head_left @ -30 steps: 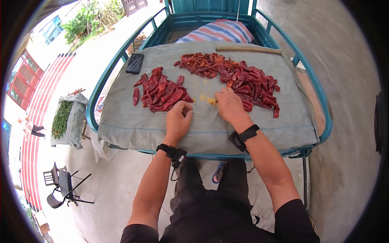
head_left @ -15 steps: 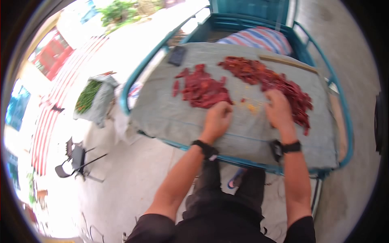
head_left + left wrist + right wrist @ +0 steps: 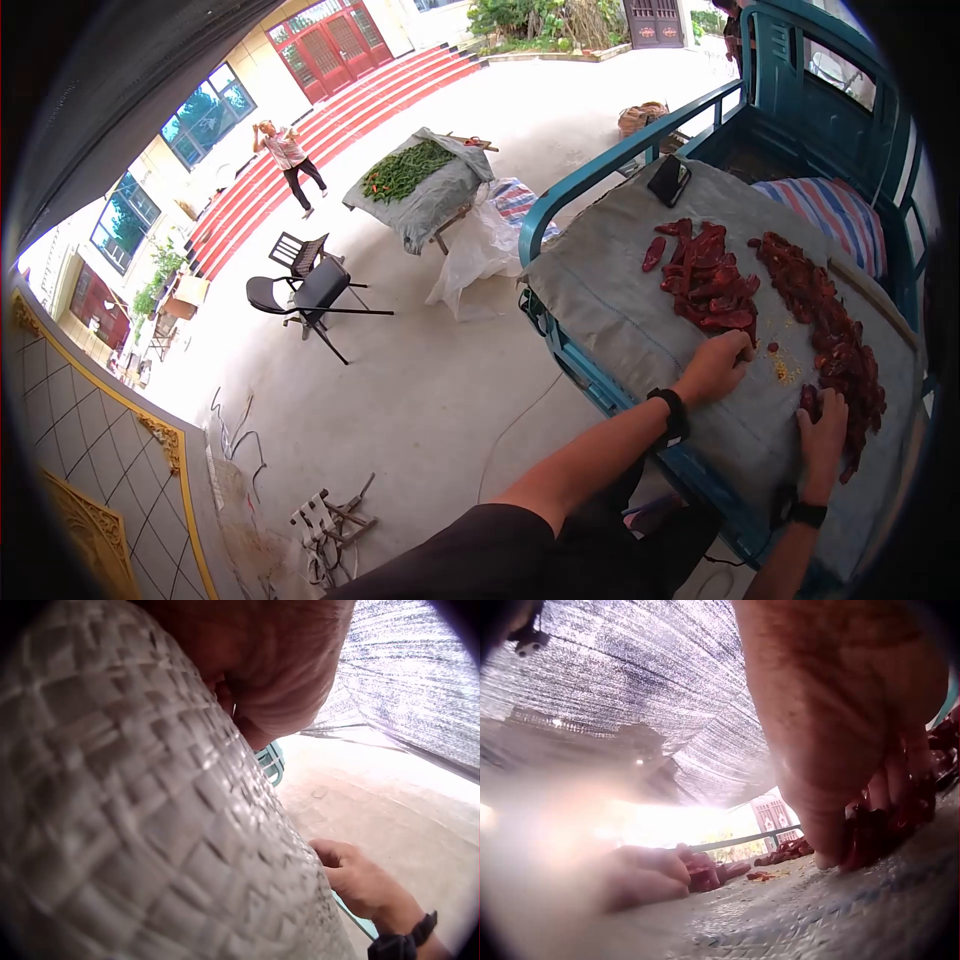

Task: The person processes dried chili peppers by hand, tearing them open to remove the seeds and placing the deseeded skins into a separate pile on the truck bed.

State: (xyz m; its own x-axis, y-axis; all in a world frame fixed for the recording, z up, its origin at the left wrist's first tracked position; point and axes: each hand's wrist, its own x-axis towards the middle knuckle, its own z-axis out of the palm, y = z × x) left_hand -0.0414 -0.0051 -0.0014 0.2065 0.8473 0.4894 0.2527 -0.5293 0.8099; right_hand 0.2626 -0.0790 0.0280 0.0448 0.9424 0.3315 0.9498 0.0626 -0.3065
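My left hand (image 3: 712, 368), fingers loosely curled, rests on the grey woven cloth (image 3: 625, 310) at the near end of a pile of dried red peppers (image 3: 705, 275). Its fingertips are hidden in the left wrist view. My right hand (image 3: 824, 440) holds a dark red pepper (image 3: 808, 400) low over the cloth, beside a longer heap of red peppers (image 3: 840, 345). In the right wrist view the fingers curl down around this pepper (image 3: 870, 834). Yellow seeds (image 3: 783, 372) and a small red piece (image 3: 773, 347) lie between the hands.
A phone (image 3: 669, 181) and a wooden strip (image 3: 875, 292) lie at the cloth's edges. Blue rails (image 3: 640, 150) border the cart bed, which holds a striped bag (image 3: 830, 215). Beyond stand green peppers on a covered stand (image 3: 408, 172), a black chair (image 3: 322, 285) and a person (image 3: 288, 155).
The head view has swung left, bringing the yard and a person into view. My right hand has moved nearer along the heap and now has a pepper at its fingers. The left hand stays by its pile.
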